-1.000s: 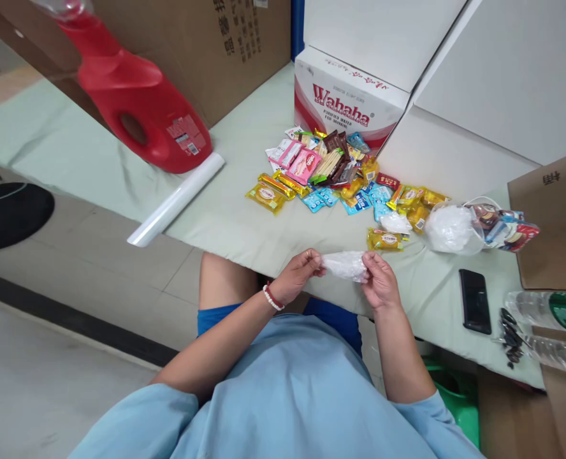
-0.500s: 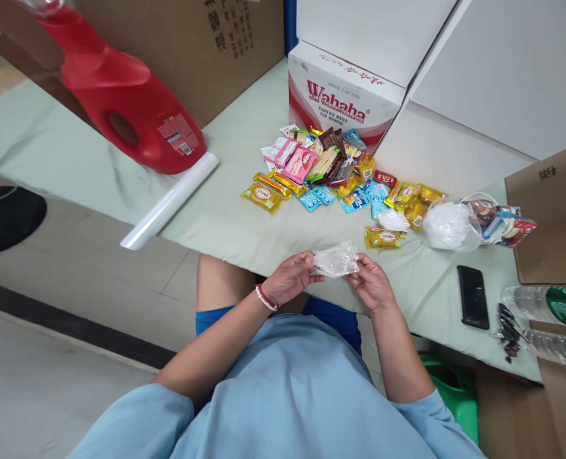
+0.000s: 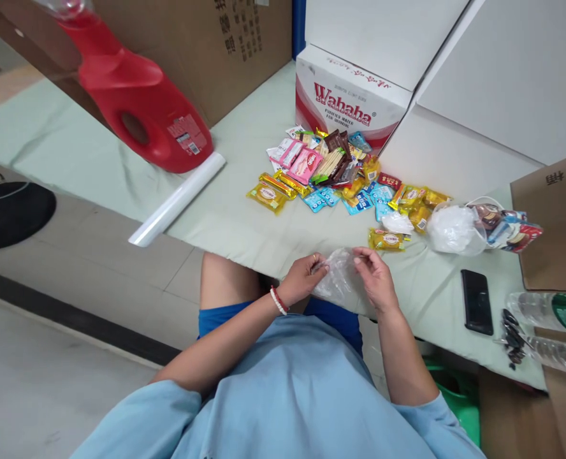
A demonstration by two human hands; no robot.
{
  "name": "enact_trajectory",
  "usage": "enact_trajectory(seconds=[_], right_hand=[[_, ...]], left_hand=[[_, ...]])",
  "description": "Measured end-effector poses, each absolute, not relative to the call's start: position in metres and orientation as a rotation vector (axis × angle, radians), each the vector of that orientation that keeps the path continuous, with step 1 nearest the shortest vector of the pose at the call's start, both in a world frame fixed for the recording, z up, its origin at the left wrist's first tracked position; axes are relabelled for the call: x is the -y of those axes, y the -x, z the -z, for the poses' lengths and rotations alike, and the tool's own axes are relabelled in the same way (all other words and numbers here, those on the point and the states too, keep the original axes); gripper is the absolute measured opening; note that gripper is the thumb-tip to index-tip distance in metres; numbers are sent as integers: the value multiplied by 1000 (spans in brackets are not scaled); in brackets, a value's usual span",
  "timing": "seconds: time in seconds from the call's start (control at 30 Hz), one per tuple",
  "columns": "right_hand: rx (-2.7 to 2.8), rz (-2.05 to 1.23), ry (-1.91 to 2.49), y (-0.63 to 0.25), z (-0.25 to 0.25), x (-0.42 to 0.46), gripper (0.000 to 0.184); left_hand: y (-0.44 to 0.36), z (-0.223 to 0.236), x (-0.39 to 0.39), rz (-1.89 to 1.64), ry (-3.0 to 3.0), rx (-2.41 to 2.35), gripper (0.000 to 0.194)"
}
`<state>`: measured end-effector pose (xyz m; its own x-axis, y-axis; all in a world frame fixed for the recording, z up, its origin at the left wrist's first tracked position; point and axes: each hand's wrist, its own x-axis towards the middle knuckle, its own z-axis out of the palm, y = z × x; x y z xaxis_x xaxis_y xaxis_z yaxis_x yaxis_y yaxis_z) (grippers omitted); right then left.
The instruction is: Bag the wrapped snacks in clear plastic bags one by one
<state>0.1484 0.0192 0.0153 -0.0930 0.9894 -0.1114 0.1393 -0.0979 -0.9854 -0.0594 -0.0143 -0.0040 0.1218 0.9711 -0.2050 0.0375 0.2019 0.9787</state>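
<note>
My left hand (image 3: pixel 303 278) and my right hand (image 3: pixel 375 277) both pinch a small clear plastic bag (image 3: pixel 339 278) at the near edge of the pale green table (image 3: pixel 225 217). The bag hangs open between my fingers, just above my lap. A yellow snack packet (image 3: pixel 386 240) lies on the table right beyond my right hand. Farther back sits a pile of small wrapped snacks (image 3: pixel 333 172) in pink, brown, blue and yellow.
A red jug (image 3: pixel 139 102) and a white roll (image 3: pixel 178 199) lie at the left. A Wahaha carton (image 3: pixel 347 105) stands behind the snacks. At the right are a filled plastic bag (image 3: pixel 455 228), a black phone (image 3: pixel 477 301), keys (image 3: pixel 512 328), bottles (image 3: pixel 548 309) and cardboard (image 3: pixel 555 223).
The clear bag went from a crumpled strip stretched between my hands to an opened pouch hanging lower, and my hands came closer together.
</note>
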Motion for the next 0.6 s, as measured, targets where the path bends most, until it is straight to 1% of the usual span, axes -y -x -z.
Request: enact_trajectory(seconds=[0.07,0.17,0.27,0.37,0.43,0.53,0.6], right_hand=[[1318,-1225,1335,-147,-19,-16,36],[1421,-1371,1280,-143,-23,-11,39],[1377,-1397,1343,-137,-20,-11,31],[1040,-1448,1339,-137,-12,-17,36],[855,-1564,1300,-139,-8,-19,40],[706,-1700,1232,-142,-8,-18,40],[641,-1736,1167,-143,-10,-17,37]], left_hand=[[55,4,15,-1036,-1231,-1360,21],[51,4,15,-1097,-1263,-1416,20],[51,4,12,-1178,-1035,-1401,32],[57,9,8,-1285,-619,-1301,48],[63,14,6,-1306,-466,-1245,51],[72,19,7,-1365,-464,-1324,50],[76,20,10,-1443,-659,-1439,56]])
